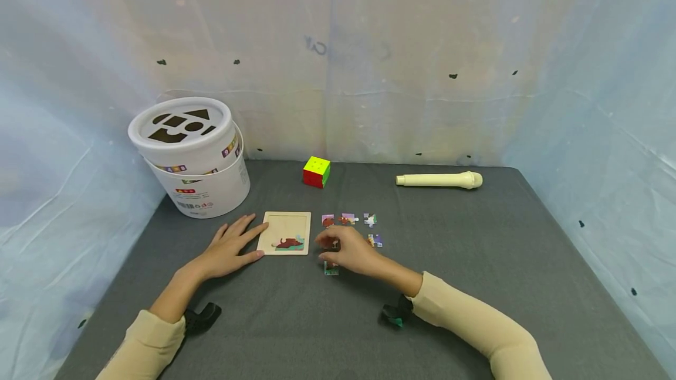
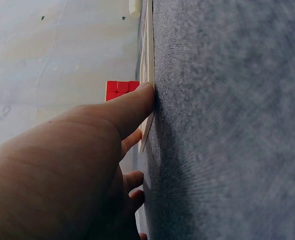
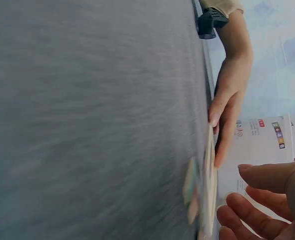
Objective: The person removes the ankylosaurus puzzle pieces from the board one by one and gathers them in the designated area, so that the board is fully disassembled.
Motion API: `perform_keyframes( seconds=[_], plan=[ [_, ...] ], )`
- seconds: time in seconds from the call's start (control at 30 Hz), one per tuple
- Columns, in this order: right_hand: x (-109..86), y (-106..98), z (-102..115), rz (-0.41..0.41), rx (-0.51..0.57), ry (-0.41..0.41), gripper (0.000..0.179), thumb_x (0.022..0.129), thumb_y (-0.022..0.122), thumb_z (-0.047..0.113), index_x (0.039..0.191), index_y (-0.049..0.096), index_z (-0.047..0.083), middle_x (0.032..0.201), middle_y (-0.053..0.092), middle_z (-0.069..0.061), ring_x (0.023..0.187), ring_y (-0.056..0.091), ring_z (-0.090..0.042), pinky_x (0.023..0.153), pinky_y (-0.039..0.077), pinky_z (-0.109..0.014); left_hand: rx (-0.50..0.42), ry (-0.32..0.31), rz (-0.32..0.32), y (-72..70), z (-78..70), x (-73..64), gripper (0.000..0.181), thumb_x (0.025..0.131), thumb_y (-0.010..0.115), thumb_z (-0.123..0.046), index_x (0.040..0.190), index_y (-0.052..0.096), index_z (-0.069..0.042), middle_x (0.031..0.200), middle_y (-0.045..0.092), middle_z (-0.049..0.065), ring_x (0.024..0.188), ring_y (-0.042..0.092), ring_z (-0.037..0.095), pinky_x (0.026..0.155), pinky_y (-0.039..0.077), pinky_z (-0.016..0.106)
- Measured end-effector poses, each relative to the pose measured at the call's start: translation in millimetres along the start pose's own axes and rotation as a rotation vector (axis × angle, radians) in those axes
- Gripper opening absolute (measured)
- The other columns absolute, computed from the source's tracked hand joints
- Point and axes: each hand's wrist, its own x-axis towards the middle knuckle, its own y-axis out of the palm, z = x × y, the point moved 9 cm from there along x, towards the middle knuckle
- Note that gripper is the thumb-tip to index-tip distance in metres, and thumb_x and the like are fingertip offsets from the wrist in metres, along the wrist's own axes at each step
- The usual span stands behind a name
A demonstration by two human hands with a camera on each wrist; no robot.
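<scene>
A square wooden puzzle board (image 1: 280, 224) lies on the table, with one brown-and-teal picture piece in its lower right corner. My left hand (image 1: 224, 254) rests at the board's left side, thumb and a finger touching its edge, fingers spread; the left wrist view shows the thumb (image 2: 137, 102) against the rim. Right of the board are several loose jigsaw pieces (image 1: 348, 219). Over them hovers my right hand (image 1: 354, 251), partly hiding some. In the right wrist view its thumb (image 3: 267, 176) stands apart from loosely bent fingers, and no piece shows between them.
At the back left stands a white bucket (image 1: 211, 195) with a shape-sorter lid (image 1: 176, 125). Behind the board is a cube puzzle (image 1: 317, 172). A cream toy microphone (image 1: 438, 180) lies at the back right. Pale sheeting (image 1: 369, 75) surrounds the grey-covered table (image 1: 296, 333).
</scene>
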Motion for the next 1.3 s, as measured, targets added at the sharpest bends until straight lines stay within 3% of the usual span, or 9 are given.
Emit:
perform_keyframes(
  seconds=[0.3, 0.57, 0.87, 1.1, 1.3],
  plan=[
    [48.1, 30, 14, 0.138, 0.086, -0.012, 0.042, 0.087, 0.076, 0.000, 0.126, 0.062, -0.006, 0.121, 0.067, -0.018, 0.110, 0.063, -0.032, 0.093, 0.052, -0.043, -0.001, 0.007, -0.014, -0.5, -0.1, 0.8, 0.069, 0.098, 0.059, -0.050, 0.156, 0.037, -0.019, 0.161, 0.020, 0.024, 0.148, 0.013, 0.046, 0.110, 0.003, 0.072],
    [72.7, 53, 12, 0.209, -0.008, 0.007, 0.045, 0.085, 0.079, 0.003, 0.126, 0.064, -0.001, 0.112, 0.068, -0.013, 0.101, 0.064, -0.024, 0.084, 0.051, -0.023, -0.005, 0.004, -0.028, 0.8, -0.5, -1.2, 0.068, 0.098, 0.059, -0.050, 0.155, 0.039, -0.018, 0.160, 0.022, 0.024, 0.147, 0.014, 0.046, 0.110, 0.005, 0.071],
    [78.1, 56, 16, 0.191, -0.048, -0.010, 0.043, 0.083, 0.080, -0.001, 0.123, 0.064, -0.005, 0.107, 0.066, -0.017, 0.097, 0.064, -0.026, 0.084, 0.051, -0.024, 0.005, -0.006, -0.015, -1.6, -0.8, -0.6, 0.069, 0.098, 0.058, -0.051, 0.155, 0.038, -0.017, 0.161, 0.021, 0.023, 0.148, 0.013, 0.044, 0.110, 0.005, 0.071],
    [77.1, 56, 11, 0.166, -0.133, 0.008, 0.040, 0.082, 0.081, 0.003, 0.120, 0.067, 0.001, 0.106, 0.065, -0.011, 0.094, 0.060, -0.018, 0.083, 0.049, -0.021, 0.005, -0.002, -0.013, -1.8, -2.3, -0.1, 0.069, 0.098, 0.059, -0.050, 0.155, 0.038, -0.017, 0.160, 0.022, 0.024, 0.148, 0.014, 0.044, 0.110, 0.005, 0.071],
    [76.5, 57, 13, 0.149, -0.167, 0.000, 0.037, 0.082, 0.082, 0.002, 0.116, 0.068, 0.002, 0.105, 0.065, -0.011, 0.094, 0.061, -0.019, 0.084, 0.049, -0.024, -0.024, 0.035, -0.041, -1.6, -1.5, -0.7, 0.068, 0.097, 0.059, -0.050, 0.154, 0.039, -0.018, 0.159, 0.023, 0.026, 0.147, 0.015, 0.046, 0.108, 0.005, 0.073]
  ],
)
